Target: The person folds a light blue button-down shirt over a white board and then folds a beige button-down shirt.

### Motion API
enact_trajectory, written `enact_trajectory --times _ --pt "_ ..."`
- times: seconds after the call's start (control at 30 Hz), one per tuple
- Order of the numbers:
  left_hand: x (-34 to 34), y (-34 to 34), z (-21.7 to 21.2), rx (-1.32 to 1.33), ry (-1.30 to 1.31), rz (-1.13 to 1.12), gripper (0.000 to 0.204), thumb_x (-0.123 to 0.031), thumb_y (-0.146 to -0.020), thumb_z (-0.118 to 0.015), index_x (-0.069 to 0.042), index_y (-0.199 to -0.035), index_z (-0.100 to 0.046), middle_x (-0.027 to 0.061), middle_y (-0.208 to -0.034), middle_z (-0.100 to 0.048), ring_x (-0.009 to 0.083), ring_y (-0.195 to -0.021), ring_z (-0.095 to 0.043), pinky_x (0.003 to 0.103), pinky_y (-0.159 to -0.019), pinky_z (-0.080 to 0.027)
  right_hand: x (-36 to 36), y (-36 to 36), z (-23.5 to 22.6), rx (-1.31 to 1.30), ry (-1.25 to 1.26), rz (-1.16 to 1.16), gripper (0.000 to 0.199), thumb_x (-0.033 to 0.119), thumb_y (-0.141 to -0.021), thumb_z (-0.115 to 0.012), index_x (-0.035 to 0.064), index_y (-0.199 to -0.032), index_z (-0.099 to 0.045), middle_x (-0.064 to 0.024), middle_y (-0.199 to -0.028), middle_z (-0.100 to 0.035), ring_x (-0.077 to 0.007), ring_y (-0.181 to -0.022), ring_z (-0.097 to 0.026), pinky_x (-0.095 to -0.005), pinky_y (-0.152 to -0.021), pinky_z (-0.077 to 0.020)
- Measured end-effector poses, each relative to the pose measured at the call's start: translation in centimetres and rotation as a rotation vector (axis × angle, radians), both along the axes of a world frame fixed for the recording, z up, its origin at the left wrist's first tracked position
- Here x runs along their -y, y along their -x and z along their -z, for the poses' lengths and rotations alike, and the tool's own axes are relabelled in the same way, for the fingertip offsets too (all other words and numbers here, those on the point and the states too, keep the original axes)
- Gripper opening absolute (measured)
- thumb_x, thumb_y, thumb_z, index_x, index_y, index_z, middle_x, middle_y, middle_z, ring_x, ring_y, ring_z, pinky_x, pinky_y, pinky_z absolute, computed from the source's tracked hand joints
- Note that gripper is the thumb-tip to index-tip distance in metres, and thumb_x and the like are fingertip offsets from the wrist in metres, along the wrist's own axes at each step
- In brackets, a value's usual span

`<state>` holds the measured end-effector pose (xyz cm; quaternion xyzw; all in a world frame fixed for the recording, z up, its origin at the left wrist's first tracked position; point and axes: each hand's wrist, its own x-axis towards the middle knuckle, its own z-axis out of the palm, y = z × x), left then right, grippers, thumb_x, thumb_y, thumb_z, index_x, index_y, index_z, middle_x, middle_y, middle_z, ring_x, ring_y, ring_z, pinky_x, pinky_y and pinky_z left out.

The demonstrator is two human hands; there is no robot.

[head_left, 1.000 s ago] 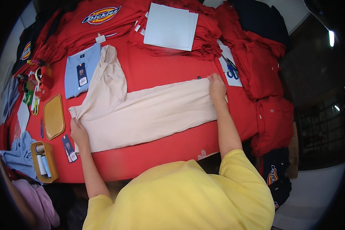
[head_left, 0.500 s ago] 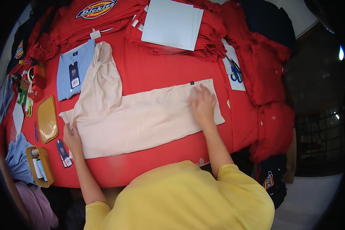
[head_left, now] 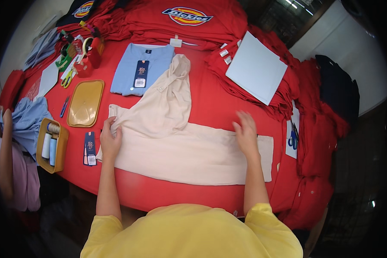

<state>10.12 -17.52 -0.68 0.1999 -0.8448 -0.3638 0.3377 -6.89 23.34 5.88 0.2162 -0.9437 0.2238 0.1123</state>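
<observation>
A beige shirt (head_left: 180, 152) lies folded lengthwise across the red-covered table, with one sleeve turned up over its left part. At the left end, my left hand (head_left: 111, 139) has its fingers and thumb curled around the shirt's edge. My right hand (head_left: 247, 134) is over the upper edge near the other end, fingers spread and slightly blurred, with nothing in it. A folded light blue shirt (head_left: 128, 69) with a dark hang tag (head_left: 141, 74) lies just beyond the sleeve. Beside my left hand are loose dark hang tags (head_left: 89, 148).
Left are a mustard tray-like lid (head_left: 85, 103), a box of thread spools (head_left: 63, 144), yellow scissors (head_left: 67, 78) and a tape dispenser (head_left: 88, 56). Red garments (head_left: 146, 17) line the back; white boards (head_left: 256, 69) top one pile. Blue-handled scissors (head_left: 293, 139) lie right. Another person's arm (head_left: 6, 155) shows far left.
My view has turned left, so the table appears shifted right. My right hand has come off the shirt's right end and moved inward along it. My left hand stays at the left edge.
</observation>
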Motion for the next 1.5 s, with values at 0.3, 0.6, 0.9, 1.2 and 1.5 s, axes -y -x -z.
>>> enact_trajectory --times 0.3,0.6,0.9,1.2,1.5 --pt "0.5 -1.1 -0.6 0.116 -0.133 0.034 0.046 -0.002 -0.075 -0.051 -0.007 -0.121 -0.05 0.0185 -0.113 -0.062 0.0355 -0.106 -0.06 0.041 -0.089 -0.047 25.7 20.0 2.4 0.22 0.15 0.023 0.079 0.027 -0.081 -0.065 -0.0089 -0.141 -0.03 -0.0332 -0.124 -0.053 -0.039 -0.117 -0.055 -0.0411 -0.097 -0.0434" --pt "0.3 -2.1 -1.3 0.224 -0.041 0.039 0.049 -0.004 -0.074 -0.052 -0.009 -0.123 -0.052 0.0124 -0.122 -0.059 0.0333 -0.113 -0.056 0.041 -0.095 -0.044 25.2 12.0 -11.4 0.355 0.146 -0.617 0.024 0.017 -0.076 -0.063 -0.0011 -0.092 -0.065 -0.0135 -0.085 -0.067 -0.0213 -0.08 -0.064 -0.0327 -0.079 -0.0499" --pt "0.7 -0.8 -1.3 0.147 -0.166 0.23 0.048 0.01 -0.071 -0.047 -0.006 -0.116 -0.055 0.0091 -0.108 -0.056 0.0262 -0.102 -0.056 0.032 -0.089 -0.045 -0.2 -4.0 -8.9 0.804 0.493 -0.727 0.015 -0.003 -0.078 -0.06 0.0023 -0.089 -0.067 -0.0062 -0.107 -0.057 -0.0183 -0.102 -0.054 -0.0304 -0.09 -0.0422" --pt "2.8 -1.3 -0.4 0.16 -0.145 0.421 0.024 0.015 -0.065 -0.042 0.0 -0.076 -0.057 0.0095 -0.1 -0.053 0.0243 -0.098 -0.053 0.026 -0.088 -0.04 -2.9 -9.8 -0.3 0.953 0.679 -0.264 0.029 -0.007 -0.082 -0.047 0.0045 -0.1 -0.067 -0.005 -0.116 -0.058 -0.0162 -0.103 -0.055 -0.0266 -0.088 -0.0442" --pt "-1.6 -2.3 -6.4 0.278 0.407 0.25 0.014 0.004 -0.071 -0.052 -0.003 -0.076 -0.064 0.011 -0.113 -0.058 0.0298 -0.108 -0.052 0.038 -0.093 -0.043 -3.7 -9.1 -0.3 0.936 1.117 -0.004 0.026 -0.006 -0.089 -0.045 -0.0034 -0.112 -0.058 -0.0107 -0.117 -0.056 -0.0158 -0.103 -0.057 -0.0286 -0.087 -0.0501"
